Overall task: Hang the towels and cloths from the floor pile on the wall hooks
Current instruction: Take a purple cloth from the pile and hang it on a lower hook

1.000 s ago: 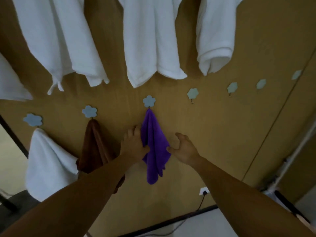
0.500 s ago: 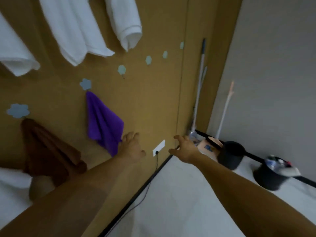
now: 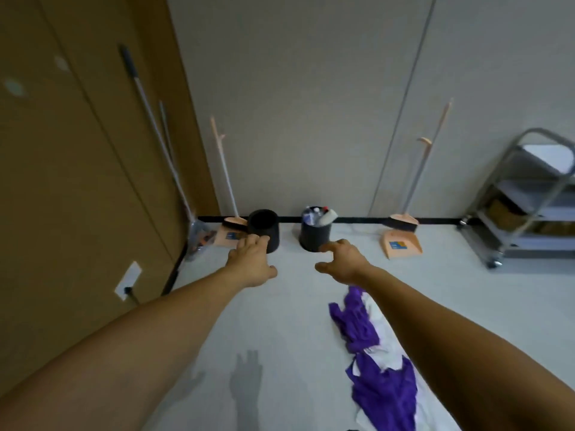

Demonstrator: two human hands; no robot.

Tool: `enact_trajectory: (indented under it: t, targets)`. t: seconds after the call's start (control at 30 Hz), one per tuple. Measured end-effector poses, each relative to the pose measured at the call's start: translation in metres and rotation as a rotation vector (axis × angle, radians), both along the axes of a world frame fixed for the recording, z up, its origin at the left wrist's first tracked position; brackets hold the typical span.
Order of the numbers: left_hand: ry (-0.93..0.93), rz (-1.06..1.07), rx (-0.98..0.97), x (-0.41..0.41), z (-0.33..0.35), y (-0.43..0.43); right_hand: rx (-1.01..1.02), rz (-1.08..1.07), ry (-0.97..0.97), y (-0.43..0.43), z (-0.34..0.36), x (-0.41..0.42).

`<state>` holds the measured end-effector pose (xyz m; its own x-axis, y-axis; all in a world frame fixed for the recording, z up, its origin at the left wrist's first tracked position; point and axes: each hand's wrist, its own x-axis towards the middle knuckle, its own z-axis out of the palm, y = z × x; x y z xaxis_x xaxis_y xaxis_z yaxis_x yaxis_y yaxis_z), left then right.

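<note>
A pile of purple cloths [image 3: 382, 390] mixed with white cloths [image 3: 376, 312] lies on the pale floor at the lower right, partly hidden under my right forearm. My left hand [image 3: 252, 262] and my right hand [image 3: 343, 261] are both stretched out in the air above the floor, fingers relaxed and holding nothing. The brown wall [image 3: 62, 197] stands at the left; two blurred pale hooks [image 3: 14, 87] show on it. No hung towels are in view.
Two black bins [image 3: 264, 230] [image 3: 314, 234] stand by the far grey wall, the right one full of bottles. Two peach dustpan and broom sets [image 3: 399, 241], a mop [image 3: 155, 135] in the corner, a grey wheeled cart [image 3: 529, 197] at the right, a wall socket [image 3: 127, 280].
My view has swung right, from the hung purple cloth on the brown wall to the floor and far wall. Both hands left the cloth and now hover empty; the floor pile came into view.
</note>
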<state>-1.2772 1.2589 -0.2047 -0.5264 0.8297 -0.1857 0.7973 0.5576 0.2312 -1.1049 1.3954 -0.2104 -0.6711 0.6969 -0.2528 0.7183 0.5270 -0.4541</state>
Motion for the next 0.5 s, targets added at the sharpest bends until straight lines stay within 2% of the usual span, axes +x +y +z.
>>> enact_trajectory:
  t: [0.23,0.5]
  targets:
    - [-0.059,-0.252,-0.051,0.156,-0.034,0.109,-0.043,-0.219,-0.078,0.066,-0.028,0.161]
    - [-0.103,-0.369,-0.131,0.217,-0.082,0.186,-0.147,-0.364,-0.112,0.103,-0.072,0.238]
